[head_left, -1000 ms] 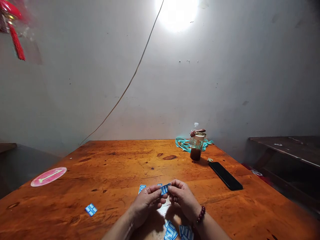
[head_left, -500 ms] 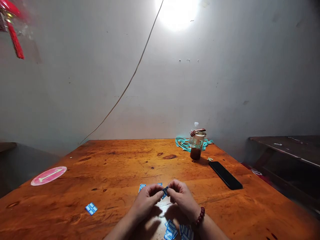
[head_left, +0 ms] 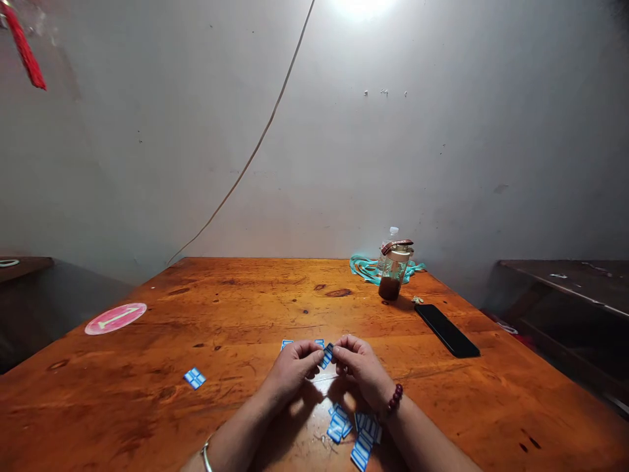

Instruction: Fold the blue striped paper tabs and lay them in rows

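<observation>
Pinching one blue-and-white piece [head_left: 327, 356] together, left hand [head_left: 293, 368] and right hand [head_left: 364, 368] probably need light, even pressure next.

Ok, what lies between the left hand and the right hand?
In the head view, a blue-and-white card is between the left hand and right hand, pinched by both.

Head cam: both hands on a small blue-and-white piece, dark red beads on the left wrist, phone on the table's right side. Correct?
One slip: in the head view the dark red beads are on the right wrist, not the left. The rest stands: left hand and right hand both on the small blue-and-white piece, phone on the table's right side.
</observation>
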A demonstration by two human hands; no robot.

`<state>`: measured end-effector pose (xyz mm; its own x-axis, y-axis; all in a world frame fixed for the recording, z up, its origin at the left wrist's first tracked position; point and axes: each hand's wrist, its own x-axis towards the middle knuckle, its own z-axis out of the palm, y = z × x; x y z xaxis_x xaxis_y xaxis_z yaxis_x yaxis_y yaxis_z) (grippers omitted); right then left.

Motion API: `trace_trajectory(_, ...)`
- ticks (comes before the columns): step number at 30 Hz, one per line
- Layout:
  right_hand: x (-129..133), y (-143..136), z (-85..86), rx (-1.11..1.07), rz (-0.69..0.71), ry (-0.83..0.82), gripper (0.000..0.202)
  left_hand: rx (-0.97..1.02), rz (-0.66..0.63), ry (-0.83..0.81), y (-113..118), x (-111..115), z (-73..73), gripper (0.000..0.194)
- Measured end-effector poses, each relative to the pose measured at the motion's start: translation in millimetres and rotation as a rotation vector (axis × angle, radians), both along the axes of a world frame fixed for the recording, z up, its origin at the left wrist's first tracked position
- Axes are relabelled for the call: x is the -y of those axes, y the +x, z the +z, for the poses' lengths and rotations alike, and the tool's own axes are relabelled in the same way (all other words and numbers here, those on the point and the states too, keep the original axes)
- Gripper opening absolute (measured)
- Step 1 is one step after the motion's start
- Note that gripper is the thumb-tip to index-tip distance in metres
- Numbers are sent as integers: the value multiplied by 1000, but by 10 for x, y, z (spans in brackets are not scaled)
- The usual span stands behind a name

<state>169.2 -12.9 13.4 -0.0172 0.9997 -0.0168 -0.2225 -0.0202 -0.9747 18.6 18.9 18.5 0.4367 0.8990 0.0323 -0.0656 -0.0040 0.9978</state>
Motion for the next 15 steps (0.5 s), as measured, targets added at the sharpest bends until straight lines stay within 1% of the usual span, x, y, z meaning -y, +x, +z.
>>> trace_trajectory(2, -10, 2, -34, 77, 8, -15, 16, 69, 89, -18, -66, -51, 37, 25)
trace_trajectory(5, -24, -14, -112, 360, 124, -90, 10, 154, 282, -76, -200, -151, 96, 29)
trace_trajectory(7, -27, -40, -165, 528, 180, -114, 6, 171, 361, -99, -262, -200, 113, 31)
trace_trajectory(9, -22, -69, -195, 619, 158, -87, 4, 165, 371, -111, -275, -220, 106, 30)
trace_trajectory(12, 3, -102, -192, 736, 66, 4, 7, 147, 317, -107, -228, -205, 79, 30)
trace_trajectory(15, 28, -116, -171, 1016, 5, 118, 12, 98, 271, -64, -192, -180, 73, 29)
